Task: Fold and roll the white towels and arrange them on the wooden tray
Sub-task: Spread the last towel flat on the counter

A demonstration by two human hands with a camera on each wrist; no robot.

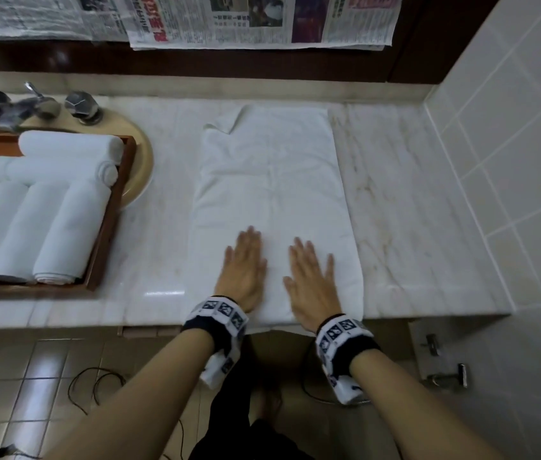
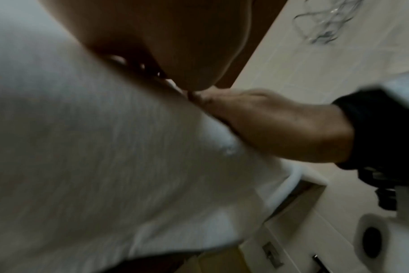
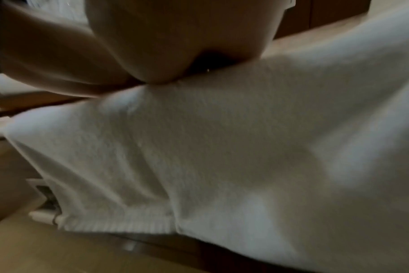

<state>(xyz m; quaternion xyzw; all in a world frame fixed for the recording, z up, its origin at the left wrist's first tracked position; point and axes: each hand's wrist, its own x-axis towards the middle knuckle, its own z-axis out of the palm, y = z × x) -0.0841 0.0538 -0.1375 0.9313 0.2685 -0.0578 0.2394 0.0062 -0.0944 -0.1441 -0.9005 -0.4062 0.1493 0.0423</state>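
Note:
A white towel (image 1: 272,194) lies flat and lengthwise on the marble counter, its near end hanging slightly over the front edge and its far left corner turned over. My left hand (image 1: 245,268) and right hand (image 1: 312,280) press flat on the near part, fingers straight, side by side. The wrist views are blurred and show the towel (image 2: 93,147) (image 3: 222,147) under each palm. At the left stands the wooden tray (image 1: 109,224) with several rolled white towels (image 1: 60,234) in it.
A chrome tap (image 1: 30,106) and beige basin rim (image 1: 143,167) sit behind the tray. Bare marble counter (image 1: 412,210) lies right of the towel, up to a tiled wall (image 1: 511,144). Newspapers (image 1: 256,21) hang at the back. Cables lie on the floor.

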